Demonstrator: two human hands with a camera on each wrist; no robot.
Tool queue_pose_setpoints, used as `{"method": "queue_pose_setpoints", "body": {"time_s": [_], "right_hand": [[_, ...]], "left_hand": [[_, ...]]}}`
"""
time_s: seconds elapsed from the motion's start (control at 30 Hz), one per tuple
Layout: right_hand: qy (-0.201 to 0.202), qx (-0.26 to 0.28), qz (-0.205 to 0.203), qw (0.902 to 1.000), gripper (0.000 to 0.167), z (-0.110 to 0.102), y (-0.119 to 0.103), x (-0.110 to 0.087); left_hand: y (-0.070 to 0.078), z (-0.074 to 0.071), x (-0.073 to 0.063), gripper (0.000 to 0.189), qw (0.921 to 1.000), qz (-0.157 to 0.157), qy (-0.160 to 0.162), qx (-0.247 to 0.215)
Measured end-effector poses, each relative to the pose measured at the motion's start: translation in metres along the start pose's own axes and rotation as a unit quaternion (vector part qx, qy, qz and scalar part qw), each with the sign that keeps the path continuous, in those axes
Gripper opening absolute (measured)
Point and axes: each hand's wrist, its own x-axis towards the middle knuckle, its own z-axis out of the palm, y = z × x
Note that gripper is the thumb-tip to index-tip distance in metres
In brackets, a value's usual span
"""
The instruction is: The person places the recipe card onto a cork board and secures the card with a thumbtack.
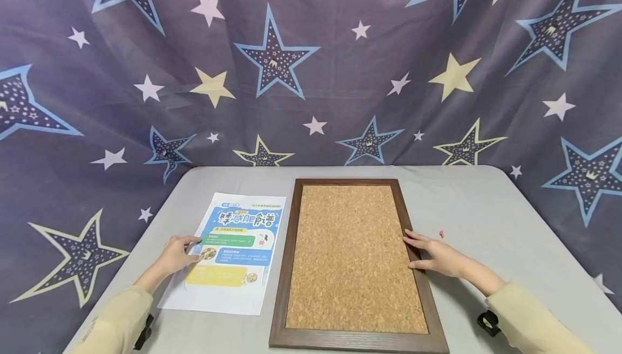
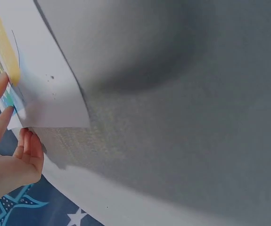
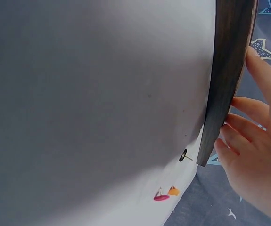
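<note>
Black pin [image 3: 183, 155] only in right wrist view, left fingers [image 1: 191, 239] loose on poster [image 1: 233, 254], right fingers [image 1: 419, 243] loose against corkboard frame [image 1: 357, 340]

Person wears long slvs., pale cream-beige, w/ soft creases. L sleeve [image 1: 114, 319], nr. L edge of table [image 1: 486, 208], shows faint sm. marks, illegible; R sleeve [image 1: 532, 319], twd. table's R edge, same col. approx. Both end abt. wrist; L hand [image 1: 176, 256] & R hand [image 1: 439, 257] bare. Sm. blk. L device [image 1: 144, 333] on inner side of that arm, partly hidden by slv.; blk. R device [image 1: 488, 322] likewise, blocky w/ rounded outline. Finer dets. too sm. to tell.
</note>
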Motion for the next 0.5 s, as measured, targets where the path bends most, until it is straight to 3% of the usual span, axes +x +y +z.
{"method": "queue_pose_setpoints", "body": {"time_s": [0.3, 0.5], "right_hand": [[0.003, -0.004, 0.003, 1.0000, 0.064, 0.0004, -0.0022, -0.0004], [0.003, -0.003, 0.004, 1.0000, 0.065, 0.0002, -0.0016, -0.0003]], "left_hand": [[-0.0038, -0.0015, -0.0013, 0.050, 0.9994, 0.026, 0.016, -0.014], [-0.0091, -0.0023, -0.0005, 0.048, 0.9995, 0.012, 0.014, -0.024]]}}
